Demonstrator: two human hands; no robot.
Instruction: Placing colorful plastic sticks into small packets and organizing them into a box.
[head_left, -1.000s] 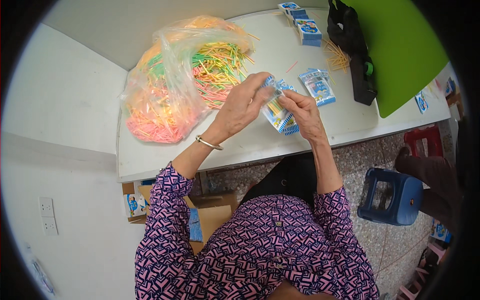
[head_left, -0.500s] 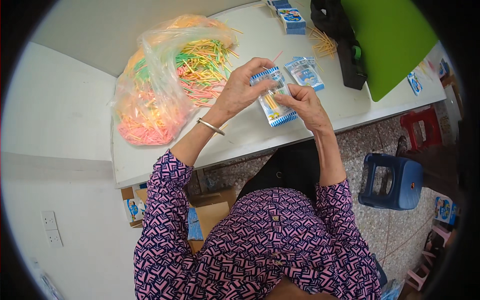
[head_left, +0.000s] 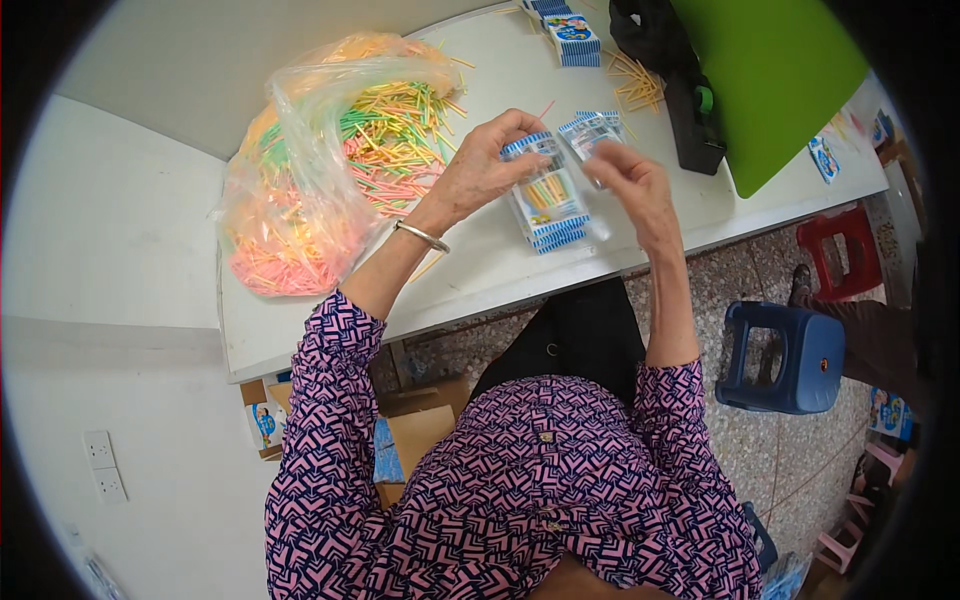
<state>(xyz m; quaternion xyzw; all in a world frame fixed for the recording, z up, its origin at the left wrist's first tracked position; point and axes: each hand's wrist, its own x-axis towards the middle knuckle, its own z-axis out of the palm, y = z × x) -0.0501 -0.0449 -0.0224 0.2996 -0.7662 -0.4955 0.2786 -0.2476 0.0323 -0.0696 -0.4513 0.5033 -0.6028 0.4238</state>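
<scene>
My left hand (head_left: 490,165) pinches the upper end of a small clear packet (head_left: 547,192) with blue-and-white striped ends. Pale yellow and orange sticks show through its window. Doubled striped edges at its lower end suggest more than one packet there. Just right of it, my right hand (head_left: 635,185) is smeared by motion, so its grip is unclear. Its fingertips overlap another blue-and-white packet (head_left: 592,128) on the table and hide part of it. Left of my hands, a large clear plastic bag (head_left: 300,200) spills loose pink, yellow and green sticks (head_left: 400,135).
Stacked packets (head_left: 572,38) and loose yellow sticks (head_left: 635,82) are at the back of the white table (head_left: 470,265). A black tape dispenser (head_left: 697,125) stands beside a green board (head_left: 775,80). Blue stool (head_left: 810,360) and red stool (head_left: 860,255) stand on the floor, near another person's leg (head_left: 875,335).
My right hand has left the held packet and moved up and right to the packets beside it. The left hand keeps its hold on the stick packet, almost in place.
</scene>
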